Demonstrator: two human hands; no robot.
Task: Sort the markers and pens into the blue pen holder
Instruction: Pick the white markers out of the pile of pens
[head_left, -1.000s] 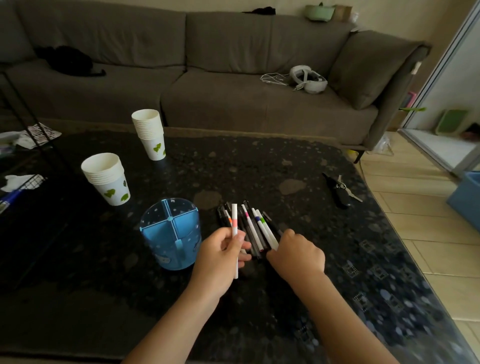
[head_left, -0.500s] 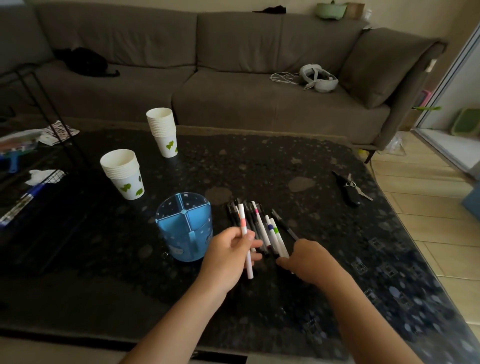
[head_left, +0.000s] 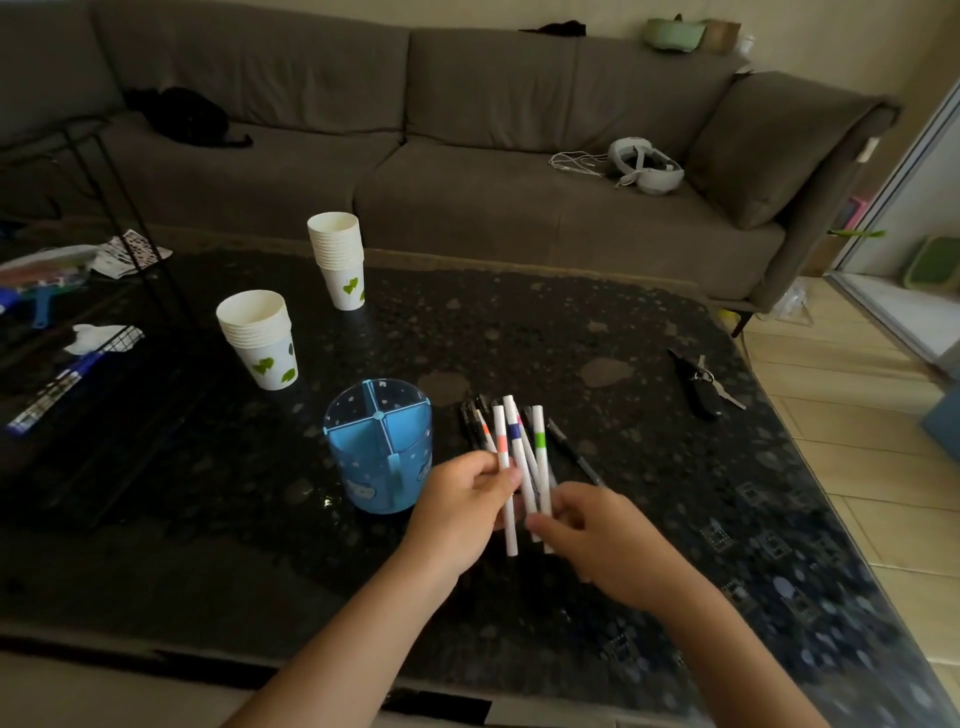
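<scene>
The blue pen holder, round with four compartments that look empty, stands on the dark table left of my hands. My left hand grips a white marker with a pink band. My right hand holds two white markers, one with a purple band and one with a green band, lifted beside the pink one. Several dark pens and an orange-banded marker lie on the table behind them. One black pen lies to the right.
Two stacks of white paper cups stand behind the holder. A black key fob with keys lies at the right. A wire rack with clutter sits at the left. A grey sofa runs behind the table.
My right hand has picked up the purple and green markers from the pile and raised them next to the pink marker held in my left hand.
</scene>
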